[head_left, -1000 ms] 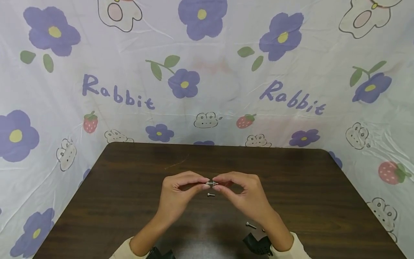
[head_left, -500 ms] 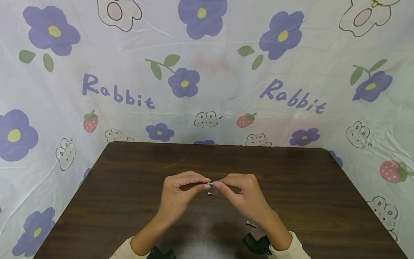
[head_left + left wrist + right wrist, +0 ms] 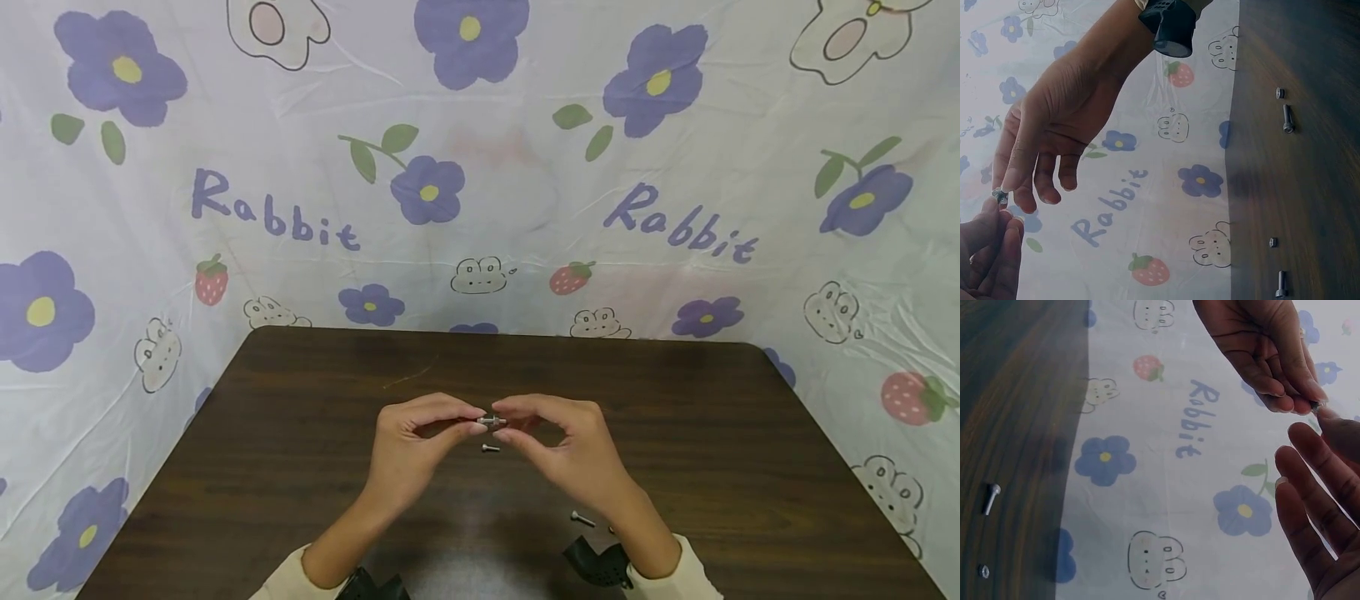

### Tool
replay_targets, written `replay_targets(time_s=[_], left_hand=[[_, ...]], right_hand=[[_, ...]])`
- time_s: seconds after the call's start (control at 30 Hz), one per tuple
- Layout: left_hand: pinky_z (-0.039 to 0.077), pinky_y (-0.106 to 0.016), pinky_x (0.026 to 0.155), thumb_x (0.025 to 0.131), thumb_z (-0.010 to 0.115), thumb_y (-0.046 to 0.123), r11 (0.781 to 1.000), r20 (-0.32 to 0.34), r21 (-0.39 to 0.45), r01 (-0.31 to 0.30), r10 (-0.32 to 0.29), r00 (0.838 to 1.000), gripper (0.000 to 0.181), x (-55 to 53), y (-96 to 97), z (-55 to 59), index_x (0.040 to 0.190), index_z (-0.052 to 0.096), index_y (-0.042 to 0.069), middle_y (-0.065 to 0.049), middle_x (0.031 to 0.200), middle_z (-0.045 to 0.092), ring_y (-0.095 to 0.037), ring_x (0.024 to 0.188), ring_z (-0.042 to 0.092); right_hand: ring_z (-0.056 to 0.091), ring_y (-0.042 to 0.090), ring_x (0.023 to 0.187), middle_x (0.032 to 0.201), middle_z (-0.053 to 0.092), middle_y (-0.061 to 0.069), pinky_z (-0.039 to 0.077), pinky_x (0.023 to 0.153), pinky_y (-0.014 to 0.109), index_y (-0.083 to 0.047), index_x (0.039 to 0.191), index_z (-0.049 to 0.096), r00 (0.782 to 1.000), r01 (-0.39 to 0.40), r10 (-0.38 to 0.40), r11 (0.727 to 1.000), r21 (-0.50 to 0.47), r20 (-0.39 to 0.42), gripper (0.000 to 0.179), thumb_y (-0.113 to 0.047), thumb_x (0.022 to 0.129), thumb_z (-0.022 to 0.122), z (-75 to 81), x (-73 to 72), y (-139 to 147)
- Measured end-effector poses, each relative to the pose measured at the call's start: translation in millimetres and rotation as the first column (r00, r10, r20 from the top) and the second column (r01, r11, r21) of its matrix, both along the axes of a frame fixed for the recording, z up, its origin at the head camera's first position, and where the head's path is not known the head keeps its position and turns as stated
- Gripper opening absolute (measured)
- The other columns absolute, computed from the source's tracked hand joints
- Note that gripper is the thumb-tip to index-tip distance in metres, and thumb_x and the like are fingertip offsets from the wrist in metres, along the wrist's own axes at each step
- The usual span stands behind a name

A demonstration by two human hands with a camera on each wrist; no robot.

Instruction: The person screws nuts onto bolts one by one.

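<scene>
Over the middle of the table, my left hand (image 3: pixel 416 442) pinches a small metal bolt (image 3: pixel 483 420) between thumb and fingertips in the head view. A nut (image 3: pixel 496 422) sits on its shaft, which points to the right. Around that end is my right hand (image 3: pixel 573 446), its thumb and index fingertip parted above and below the nut. The right wrist view shows the other right-hand fingers (image 3: pixel 1305 503) spread. In the left wrist view, fingers of both hands partly cover the small metal piece (image 3: pixel 1000 197).
A loose bolt (image 3: pixel 491 448) lies on the dark wooden table (image 3: pixel 300 483) just below the hands, another bolt (image 3: pixel 582 518) nearer the right forearm. Nuts (image 3: pixel 1274 242) lie beside them. A black wrist device (image 3: pixel 597 562) is by the right sleeve. A flowered cloth (image 3: pixel 525 208) hangs behind.
Half a second ago my right fingertips were closed together over the nut; now they have parted, and the nut and shaft end show. The left hand keeps its pinch in place.
</scene>
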State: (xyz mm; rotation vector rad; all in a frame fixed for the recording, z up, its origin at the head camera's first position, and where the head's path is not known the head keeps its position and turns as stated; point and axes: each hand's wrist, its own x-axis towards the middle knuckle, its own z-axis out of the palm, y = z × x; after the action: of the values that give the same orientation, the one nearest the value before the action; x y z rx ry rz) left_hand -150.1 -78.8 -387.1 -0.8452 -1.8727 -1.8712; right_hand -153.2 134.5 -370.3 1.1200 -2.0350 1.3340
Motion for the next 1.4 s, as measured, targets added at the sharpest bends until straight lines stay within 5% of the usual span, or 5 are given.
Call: replay_targets(time_s=[0.93,1.13,1.4], left_hand=[[0.062,-0.034,0.07,0.084,0.079,-0.004,0.999,0.006,0.021,0.028,-0.028,1.0,0.012,1.3,1.6,-0.8,0.096,0.08,0.001,-0.008,0.09,0.075,-0.021,0.082,0.072],[0.062,-0.035,0.071,0.084,0.079,-0.004,1.0,0.014,0.02,0.017,-0.017,1.0,0.012,1.0,1.2,-2.3,0.096,0.079,-0.002,-0.008,0.09,0.075,-0.021,0.082,0.072],[0.062,-0.035,0.07,0.084,0.079,-0.004,1.0,0.001,0.02,0.016,-0.016,1.0,0.013,0.1,0.9,-1.9,0.096,0.08,0.002,-0.008,0.09,0.075,-0.021,0.082,0.073]], right_hand=[[0.073,0.013,0.077,0.082,0.075,-0.003,0.06,0.072,0.028,-0.01,0.091,0.077,0.997,-0.006,0.002,0.998,0.056,0.074,0.02,0.004,0.097,0.063,-0.3,0.5,1.4],[0.072,0.014,0.077,0.091,0.076,0.003,0.061,0.069,0.029,-0.006,0.114,0.073,0.999,0.011,-0.012,1.0,0.027,0.051,0.029,0.004,0.087,0.076,0.4,1.2,4.7],[0.072,0.012,0.076,0.094,0.077,0.005,0.058,0.066,0.023,-0.005,0.108,0.075,1.0,-0.005,0.005,1.0,-0.001,-0.023,0.032,0.007,0.08,0.082,-0.2,-2.0,2.9]])
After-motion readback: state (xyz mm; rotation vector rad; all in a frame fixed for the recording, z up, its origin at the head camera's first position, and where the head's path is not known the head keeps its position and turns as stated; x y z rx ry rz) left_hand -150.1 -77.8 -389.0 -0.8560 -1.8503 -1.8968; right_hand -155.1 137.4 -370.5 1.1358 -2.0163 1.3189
